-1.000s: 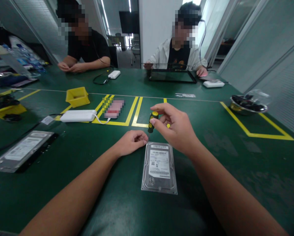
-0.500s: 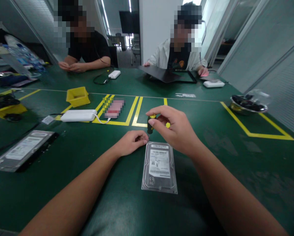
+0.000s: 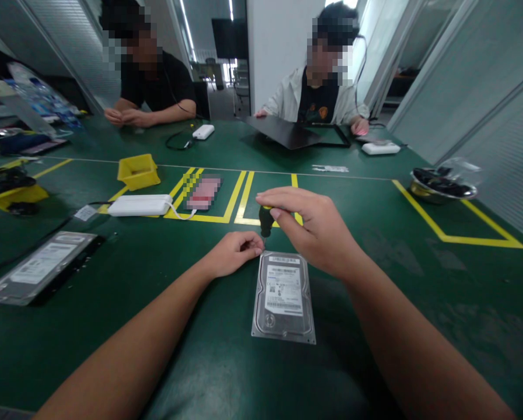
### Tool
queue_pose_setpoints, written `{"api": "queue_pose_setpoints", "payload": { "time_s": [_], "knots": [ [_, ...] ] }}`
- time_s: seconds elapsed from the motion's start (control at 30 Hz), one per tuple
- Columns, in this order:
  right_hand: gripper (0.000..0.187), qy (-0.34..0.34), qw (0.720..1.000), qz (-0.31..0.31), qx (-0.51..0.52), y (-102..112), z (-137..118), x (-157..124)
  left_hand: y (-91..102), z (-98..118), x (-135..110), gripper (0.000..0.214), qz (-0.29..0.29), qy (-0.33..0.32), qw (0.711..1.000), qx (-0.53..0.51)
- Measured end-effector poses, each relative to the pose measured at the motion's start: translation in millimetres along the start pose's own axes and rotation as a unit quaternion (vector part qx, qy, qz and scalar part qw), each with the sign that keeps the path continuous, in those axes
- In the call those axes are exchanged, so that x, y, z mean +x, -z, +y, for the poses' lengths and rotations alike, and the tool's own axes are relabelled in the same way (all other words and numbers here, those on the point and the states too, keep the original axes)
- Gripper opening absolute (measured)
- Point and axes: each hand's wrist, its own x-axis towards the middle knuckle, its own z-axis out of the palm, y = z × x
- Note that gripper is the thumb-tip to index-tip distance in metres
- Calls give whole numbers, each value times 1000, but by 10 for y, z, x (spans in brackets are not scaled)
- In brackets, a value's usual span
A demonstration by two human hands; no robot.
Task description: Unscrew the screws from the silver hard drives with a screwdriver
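A silver hard drive [image 3: 283, 297] with a white label lies flat on the green table in front of me. At its far left corner a small screwdriver [image 3: 266, 221], dark-handled with a yellow top, stands nearly upright with its tip down at the corner. My right hand [image 3: 311, 227] is closed on its handle, thumb at the side and fingers over the top. My left hand [image 3: 237, 254] rests on the table beside that corner, its fingers curled together close to the screwdriver's tip. What those fingertips pinch is too small to make out.
Another hard drive [image 3: 46, 262] lies at the left near a black cable. Farther off are a white power bank [image 3: 139, 205], a phone [image 3: 204, 193], a yellow bin [image 3: 138, 172] and a metal bowl [image 3: 439, 189] of dark parts. Two people sit across the table.
My right hand's fingers have shifted left and flattened over the screwdriver's top, covering more of the yellow. My left hand and the hard drive stay in place.
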Motion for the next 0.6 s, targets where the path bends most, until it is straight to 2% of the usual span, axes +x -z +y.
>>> {"api": "queue_pose_setpoints", "payload": {
  "time_s": [0.27, 0.43, 0.6],
  "knots": [
    [17, -16, 999, 50, -15, -59, -1, -10, -8, -18, 8, 13, 4, -8, 1000, 11],
    [13, 0, 998, 54, -15, -55, 0, -11, -14, -35, 7, 13, 10, -9, 1000, 16],
    [14, -14, 999, 46, -8, -56, -17, -16, -20, -36, 6, 12, 4, -12, 1000, 5]
  ]
}}
